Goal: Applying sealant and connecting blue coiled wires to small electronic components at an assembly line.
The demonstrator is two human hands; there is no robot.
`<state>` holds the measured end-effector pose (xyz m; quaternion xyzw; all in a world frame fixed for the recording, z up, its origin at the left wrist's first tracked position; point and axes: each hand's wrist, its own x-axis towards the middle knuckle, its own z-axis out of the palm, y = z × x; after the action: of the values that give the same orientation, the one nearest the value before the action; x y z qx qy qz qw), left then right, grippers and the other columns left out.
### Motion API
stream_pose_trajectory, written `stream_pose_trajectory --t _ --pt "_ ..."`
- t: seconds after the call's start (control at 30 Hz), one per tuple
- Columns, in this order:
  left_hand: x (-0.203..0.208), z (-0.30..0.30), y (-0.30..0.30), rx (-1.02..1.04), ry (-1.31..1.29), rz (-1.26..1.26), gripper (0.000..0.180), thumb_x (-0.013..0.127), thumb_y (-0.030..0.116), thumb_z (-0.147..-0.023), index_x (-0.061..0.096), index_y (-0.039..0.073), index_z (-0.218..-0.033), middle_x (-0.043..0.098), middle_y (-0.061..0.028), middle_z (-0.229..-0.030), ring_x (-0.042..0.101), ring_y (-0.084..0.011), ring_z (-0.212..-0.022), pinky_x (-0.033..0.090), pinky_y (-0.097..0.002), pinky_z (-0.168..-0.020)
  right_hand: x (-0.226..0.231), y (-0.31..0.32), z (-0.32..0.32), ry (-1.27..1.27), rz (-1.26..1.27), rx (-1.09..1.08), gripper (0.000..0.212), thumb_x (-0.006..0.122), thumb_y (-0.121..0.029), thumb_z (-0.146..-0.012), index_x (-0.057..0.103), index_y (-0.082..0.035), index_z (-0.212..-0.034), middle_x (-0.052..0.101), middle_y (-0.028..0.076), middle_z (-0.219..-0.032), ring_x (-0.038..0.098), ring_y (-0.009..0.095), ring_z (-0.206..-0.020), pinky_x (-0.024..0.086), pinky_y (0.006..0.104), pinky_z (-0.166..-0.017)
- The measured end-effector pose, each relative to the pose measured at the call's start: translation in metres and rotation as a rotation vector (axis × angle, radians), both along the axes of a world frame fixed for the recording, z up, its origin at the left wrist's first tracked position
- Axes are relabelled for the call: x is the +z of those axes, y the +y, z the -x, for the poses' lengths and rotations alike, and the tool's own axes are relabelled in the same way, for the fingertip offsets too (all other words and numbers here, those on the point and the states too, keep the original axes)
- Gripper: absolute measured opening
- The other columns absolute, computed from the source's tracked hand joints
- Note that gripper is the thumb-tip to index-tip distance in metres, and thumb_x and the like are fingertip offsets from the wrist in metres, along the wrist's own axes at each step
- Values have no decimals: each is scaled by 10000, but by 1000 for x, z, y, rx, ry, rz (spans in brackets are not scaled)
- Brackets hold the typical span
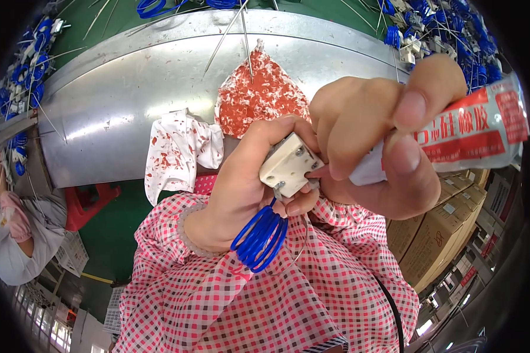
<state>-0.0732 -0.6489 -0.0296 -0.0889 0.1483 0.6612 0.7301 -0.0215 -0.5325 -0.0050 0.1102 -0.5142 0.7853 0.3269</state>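
My left hand (235,170) is closed around a cream-coloured block (284,170), which looks ceramic and has small holes in its faces. From the block's lower end hangs a coil of blue wire (260,238). My right hand (365,117) grips a red and white squeeze tube (471,132), pinched between thumb and fingers. The tube's front part is largely hidden by my fingers. A small reddish pointed tip reaches the block's right side; I cannot tell whether it belongs to the tube. Both hands are close together, above my checked smock.
A metal worktop (118,123) carries a red-smeared pad (259,88), a stained white cloth (174,153) and thin metal rods (224,41). Blue-wired parts (441,29) are heaped at both sides. Another person (26,235) and a red stool (91,203) are left; cartons (436,235) stand right.
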Motion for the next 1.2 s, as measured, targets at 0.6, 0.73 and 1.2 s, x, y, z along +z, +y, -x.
stream_pose_trajectory --t 0.6,0.73,1.2 --pt "5 1 4 23 -41 52 325 288 324 -920 466 61 -852 503 -67 -762 419 -106 -569 326 -215 -442 -5 0 -20 -55 -108 -312 198 390 -121 -828 348 -51 -1009 530 113 -554 355 154 -317 312 301 -396" --pt "5 2 6 15 -64 43 319 294 322 -916 465 64 -839 503 -66 -771 419 -106 -574 323 -213 -435 -8 1 -15 30 -88 -360 196 388 -124 -828 344 -48 -1003 529 113 -554 364 156 -316 303 298 -385" --pt "7 4 10 -19 -128 124 311 304 314 -908 463 67 -807 496 -72 -789 412 -105 -590 319 -212 -427 -9 -1 -19 5 7 -419 234 376 -145 -842 334 -32 -1043 540 124 -600 387 160 -332 321 287 -355"
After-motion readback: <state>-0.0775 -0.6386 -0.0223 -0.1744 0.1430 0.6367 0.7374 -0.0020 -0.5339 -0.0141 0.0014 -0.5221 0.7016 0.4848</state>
